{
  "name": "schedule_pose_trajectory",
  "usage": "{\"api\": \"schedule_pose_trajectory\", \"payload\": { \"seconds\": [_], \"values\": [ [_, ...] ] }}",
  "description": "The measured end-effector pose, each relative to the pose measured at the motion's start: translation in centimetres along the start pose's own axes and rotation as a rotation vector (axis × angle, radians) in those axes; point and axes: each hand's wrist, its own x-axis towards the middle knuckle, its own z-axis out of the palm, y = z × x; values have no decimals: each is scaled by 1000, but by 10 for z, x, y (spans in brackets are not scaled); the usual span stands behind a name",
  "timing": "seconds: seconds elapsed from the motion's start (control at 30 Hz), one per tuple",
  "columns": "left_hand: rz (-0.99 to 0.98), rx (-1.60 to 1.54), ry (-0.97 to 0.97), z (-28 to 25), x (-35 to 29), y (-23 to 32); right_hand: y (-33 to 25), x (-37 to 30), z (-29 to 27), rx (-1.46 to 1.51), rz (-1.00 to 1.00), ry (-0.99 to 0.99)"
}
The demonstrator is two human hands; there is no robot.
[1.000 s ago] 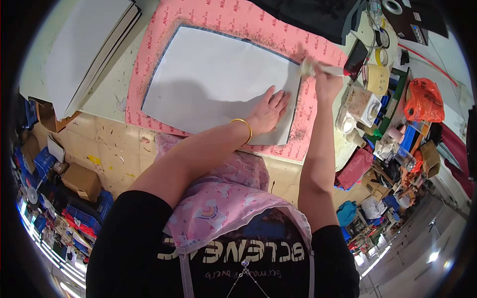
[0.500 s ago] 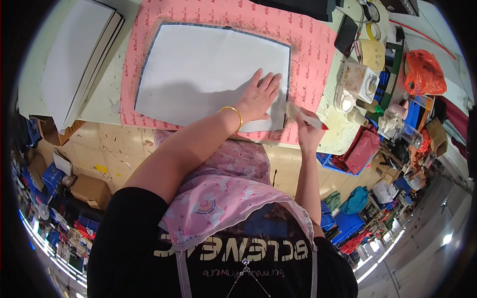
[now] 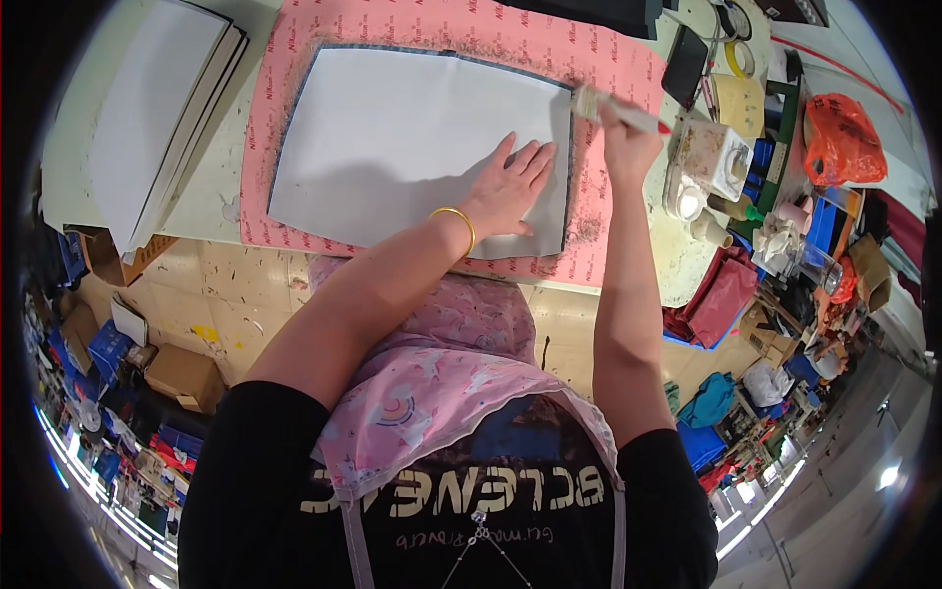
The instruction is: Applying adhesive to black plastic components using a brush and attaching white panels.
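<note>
1. The large white rectangular sheet (image 3: 412, 137) lies flat on the pink paper underlay (image 3: 608, 211) on the pale worktable (image 3: 211, 201), its dark-smeared border showing along the top and right edges.
2. My right hand (image 3: 628, 147) is closed around the handle of a small flat brush with a red-tipped handle (image 3: 618, 110), whose bristles now sit at the sheet's upper right corner.
3. Half a second ago that brush was down by the lower right corner, and a second ago it was up at the top right again; so I judge I am stroking back and forth along the right edge, and that edge is being coated.
4. My left hand (image 3: 510, 187), fingers spread and palm flat, presses the sheet near its lower right; it has kept that place through all three frames, with the gold bangle (image 3: 456, 224) on its wrist.
5. A stack of white boards (image 3: 147, 118) lies at the far left, and a grimy white glue tub (image 3: 711, 157) stands just right of the underlay among clutter.
</note>
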Motion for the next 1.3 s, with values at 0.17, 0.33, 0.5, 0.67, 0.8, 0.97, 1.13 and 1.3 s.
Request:
{"api": "schedule_pose_trajectory", "payload": {
  "seconds": [0.17,0.33,0.5,0.67,0.8,0.97,1.13,1.3],
  "values": [
    [-21,-13,1,0,-3,-6,52,-117,-58,-329,-118,-250],
    [-12,1,-6,-4,1,-3,24,-157,-83,-218,85,-223],
    [-32,14,-38,-11,-2,-9,15,-119,-62,-433,11,-376],
    [2,11,-18,-13,2,-1,8,14,9,-311,-49,-172],
    [23,-48,75,-4,-11,-13,-21,23,6,-93,-126,-144],
    [-107,-16,302,1,-94,-32,47,-80,-69,-51,284,-275],
    [-188,-29,369,12,-161,-57,63,-176,-51,-573,207,-239],
    [-207,-116,439,28,-188,-70,59,-164,-41,-535,352,-335]
  ]
}}
